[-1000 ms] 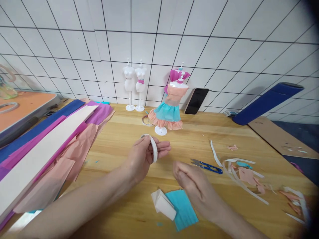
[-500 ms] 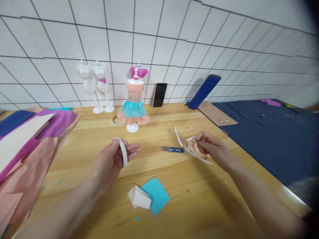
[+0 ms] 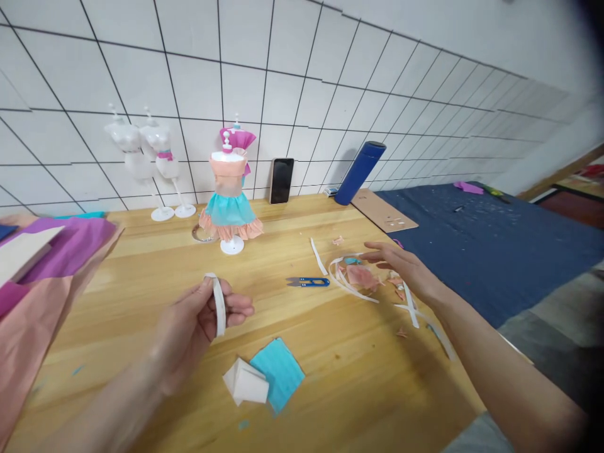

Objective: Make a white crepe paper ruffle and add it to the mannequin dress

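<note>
In my left hand (image 3: 195,321) a short white strip (image 3: 219,305) is pinched near the thumb and curves down across the palm. My right hand (image 3: 401,264) is over the scrap pile at the right, fingers stretched out and apparently holding nothing. Below it lie a curled white strip (image 3: 346,286), peach fabric scraps (image 3: 361,277) and a bit of turquoise (image 3: 352,260). Between the hands rest blue-handled thread snips (image 3: 309,282), with a loose white strip (image 3: 318,256) behind. A folded turquoise piece (image 3: 280,376) and a folded white piece (image 3: 246,381) lie in front.
At the back stands a mini dress form (image 3: 231,189) in a peach and turquoise dress, beside bare white forms (image 3: 163,157). A phone (image 3: 282,180) and a blue cylinder (image 3: 361,173) lean on the tiled wall. Fabric sheets (image 3: 85,245) cover the left; dark blue cloth (image 3: 495,233) lies right.
My right hand has opened, its pinched fingers now extended over the scraps. My left hand still holds the strip. The view has turned to the right.
</note>
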A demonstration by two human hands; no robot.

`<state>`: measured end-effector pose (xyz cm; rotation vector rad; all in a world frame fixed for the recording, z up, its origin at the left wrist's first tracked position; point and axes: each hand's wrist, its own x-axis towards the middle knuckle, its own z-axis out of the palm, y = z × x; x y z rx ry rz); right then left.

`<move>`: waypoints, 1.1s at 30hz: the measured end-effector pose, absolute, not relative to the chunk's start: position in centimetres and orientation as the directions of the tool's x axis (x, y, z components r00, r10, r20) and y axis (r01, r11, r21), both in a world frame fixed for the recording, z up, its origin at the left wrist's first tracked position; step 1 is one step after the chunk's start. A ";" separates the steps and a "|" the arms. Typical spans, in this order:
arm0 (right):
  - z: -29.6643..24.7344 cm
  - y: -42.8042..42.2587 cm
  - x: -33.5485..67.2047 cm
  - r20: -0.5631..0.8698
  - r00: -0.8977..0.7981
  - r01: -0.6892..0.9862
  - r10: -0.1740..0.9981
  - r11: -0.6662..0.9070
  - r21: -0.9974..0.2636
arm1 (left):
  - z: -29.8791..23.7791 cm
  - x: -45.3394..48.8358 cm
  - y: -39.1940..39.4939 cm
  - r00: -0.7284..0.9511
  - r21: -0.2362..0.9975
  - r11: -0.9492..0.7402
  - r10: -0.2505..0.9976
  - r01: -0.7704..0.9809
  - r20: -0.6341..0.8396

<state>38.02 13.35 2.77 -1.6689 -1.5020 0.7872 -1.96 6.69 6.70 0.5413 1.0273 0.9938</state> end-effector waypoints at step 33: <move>8.7 7.6 15.9 0.461 -0.646 0.438 0.608 0.790 -0.428 | 5.3 -2.5 5.5 0.651 0.994 0.110 0.753 0.014 -0.092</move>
